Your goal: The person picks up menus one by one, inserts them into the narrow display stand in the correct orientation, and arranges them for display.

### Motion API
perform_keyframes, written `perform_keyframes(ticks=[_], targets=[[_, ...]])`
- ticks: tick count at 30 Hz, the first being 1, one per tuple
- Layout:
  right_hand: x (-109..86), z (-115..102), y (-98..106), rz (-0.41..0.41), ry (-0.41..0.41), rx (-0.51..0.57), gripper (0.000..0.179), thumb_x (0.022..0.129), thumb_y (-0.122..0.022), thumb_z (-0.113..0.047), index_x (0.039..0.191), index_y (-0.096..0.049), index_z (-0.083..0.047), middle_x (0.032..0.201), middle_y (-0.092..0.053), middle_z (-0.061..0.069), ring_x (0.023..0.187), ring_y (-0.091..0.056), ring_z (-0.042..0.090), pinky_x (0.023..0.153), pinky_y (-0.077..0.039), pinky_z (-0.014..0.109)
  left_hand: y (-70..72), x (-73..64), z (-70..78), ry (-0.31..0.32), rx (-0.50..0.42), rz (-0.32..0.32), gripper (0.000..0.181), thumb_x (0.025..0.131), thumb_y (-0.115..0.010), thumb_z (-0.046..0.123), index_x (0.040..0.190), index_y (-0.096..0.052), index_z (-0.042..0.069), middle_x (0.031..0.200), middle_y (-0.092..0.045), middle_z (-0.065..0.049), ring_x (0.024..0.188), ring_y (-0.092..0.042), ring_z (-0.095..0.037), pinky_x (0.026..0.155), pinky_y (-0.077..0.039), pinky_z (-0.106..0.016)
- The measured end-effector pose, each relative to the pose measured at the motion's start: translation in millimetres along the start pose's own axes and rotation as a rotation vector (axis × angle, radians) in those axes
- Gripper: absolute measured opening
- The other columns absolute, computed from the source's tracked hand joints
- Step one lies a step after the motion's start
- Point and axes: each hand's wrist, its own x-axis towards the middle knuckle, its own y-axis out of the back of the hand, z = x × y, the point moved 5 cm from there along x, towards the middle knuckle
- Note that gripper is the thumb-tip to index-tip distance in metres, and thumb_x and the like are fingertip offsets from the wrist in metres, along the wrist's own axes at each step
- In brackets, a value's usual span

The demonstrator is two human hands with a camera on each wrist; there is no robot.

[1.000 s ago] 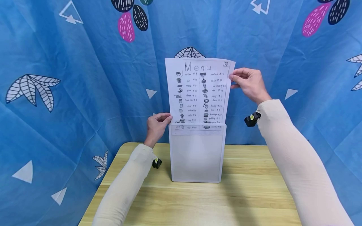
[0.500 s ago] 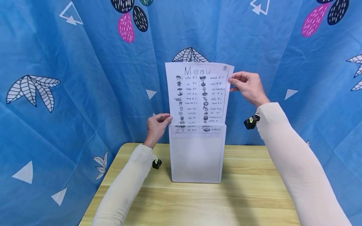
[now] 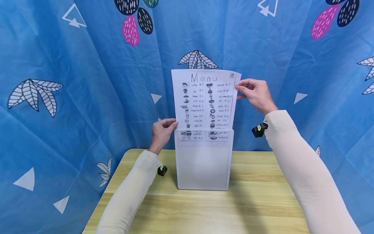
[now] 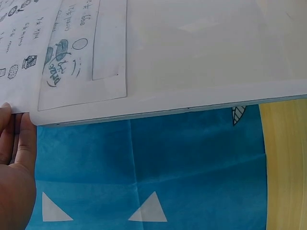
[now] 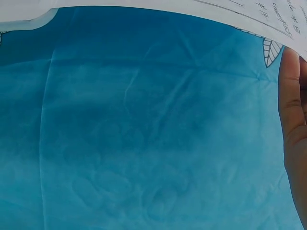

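A white paper menu (image 3: 204,100), handwritten with small food drawings, stands upright with its lower end inside a clear-fronted, white-edged sign holder (image 3: 203,169). Through the holder's front the bottom rows and the paper's lower edge (image 4: 110,88) show. My right hand (image 3: 257,94) pinches the menu's right edge near the top between thumb and fingers. At the left, my left hand (image 3: 162,131) pinches the menu's left edge just above the holder's top corner; in the left wrist view its fingertips are right at that corner.
The holder stands on a light wood table (image 3: 263,195). Close behind hangs a blue patterned curtain (image 3: 248,39), which also runs along both sides. A small black camera (image 3: 259,130) sits at the right wrist, another (image 3: 162,170) at the left.
The menu has slid down deeper into the holder, and more of its bottom rows now sit behind the clear front. My right hand has come down with it; my left hand has hardly moved.
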Motion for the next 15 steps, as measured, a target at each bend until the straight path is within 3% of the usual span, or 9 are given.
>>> perform_keyframes(ticks=[15], targets=[[-5.9, 9.8, -3.1, -0.010, 0.008, -0.022, 0.027, 0.096, -0.068, -0.019, 0.112, -0.071, 0.002, 0.102, -0.073, 0.003, 0.081, -0.071, 0.012, 0.074, -0.058, 0.025, -0.4, -0.7, 0.0, -0.027, 0.004, -0.001, 0.021, 0.092, -0.075, 0.018, 0.108, -0.076, 0.004, 0.098, -0.074, -0.011, 0.086, -0.067, -0.021, 0.067, -0.052, -0.022]])
